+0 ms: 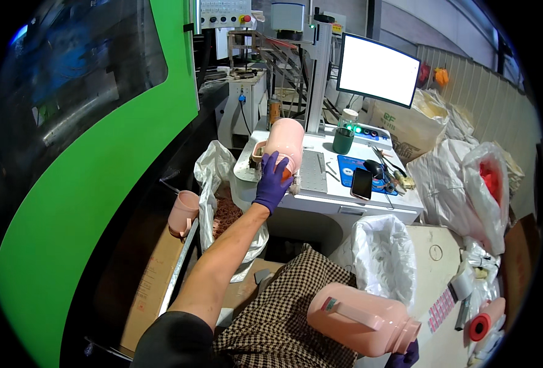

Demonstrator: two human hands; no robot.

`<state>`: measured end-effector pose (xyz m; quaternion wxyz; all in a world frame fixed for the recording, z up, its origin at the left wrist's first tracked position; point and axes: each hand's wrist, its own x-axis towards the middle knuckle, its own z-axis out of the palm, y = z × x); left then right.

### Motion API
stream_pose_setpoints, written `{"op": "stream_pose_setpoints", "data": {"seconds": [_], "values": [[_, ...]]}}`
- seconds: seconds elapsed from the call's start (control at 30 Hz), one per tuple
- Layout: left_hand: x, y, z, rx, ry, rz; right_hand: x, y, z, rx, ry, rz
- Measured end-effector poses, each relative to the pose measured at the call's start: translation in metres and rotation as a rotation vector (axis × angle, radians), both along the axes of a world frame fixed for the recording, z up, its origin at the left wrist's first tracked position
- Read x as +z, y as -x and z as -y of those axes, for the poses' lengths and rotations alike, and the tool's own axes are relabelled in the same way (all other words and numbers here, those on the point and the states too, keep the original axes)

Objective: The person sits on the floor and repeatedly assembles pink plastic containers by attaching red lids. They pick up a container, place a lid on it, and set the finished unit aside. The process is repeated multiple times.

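Note:
My left hand [272,184], in a purple glove, is closed round the neck of a pink thermos jug [285,138]. That jug is tilted at the left end of the white worktable [339,193], neck toward me, its handle on the left. A second pink thermos jug [357,316] lies nearly level over my checked apron [283,306], handle up and neck to the right. At its mouth is my right hand [404,357], also purple-gloved; only part of it shows, and its fingers are mostly hidden behind the neck.
On the worktable are a phone [362,183], a black mouse [374,167], hand tools and a green-based bottle [344,136]. A monitor [378,69] stands behind. White-lined bins [383,251] flank me. Another pink jug [184,211] rests on a carton at left, beside a green machine [99,184].

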<state>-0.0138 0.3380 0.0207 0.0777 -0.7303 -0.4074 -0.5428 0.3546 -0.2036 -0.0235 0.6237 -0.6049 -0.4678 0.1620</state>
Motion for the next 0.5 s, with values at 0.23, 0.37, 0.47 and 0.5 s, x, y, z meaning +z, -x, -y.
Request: {"op": "stream_pose_setpoints", "data": {"seconds": [0.23,0.37,0.47,0.5], "values": [[0.007,-0.007,-0.019,0.11,0.069,-0.043,0.061,0.034,-0.029,0.32,0.045,0.431],[0.016,0.007,-0.015,0.195,0.086,-0.086,0.07,0.045,-0.058,0.611,0.036,0.577],[0.028,-0.009,0.013,0.215,-0.008,-0.078,0.075,0.047,-0.071,0.674,0.198,0.601],[0.032,-0.021,0.03,0.246,-0.049,-0.101,0.081,0.047,-0.076,0.667,0.23,0.591]]}}
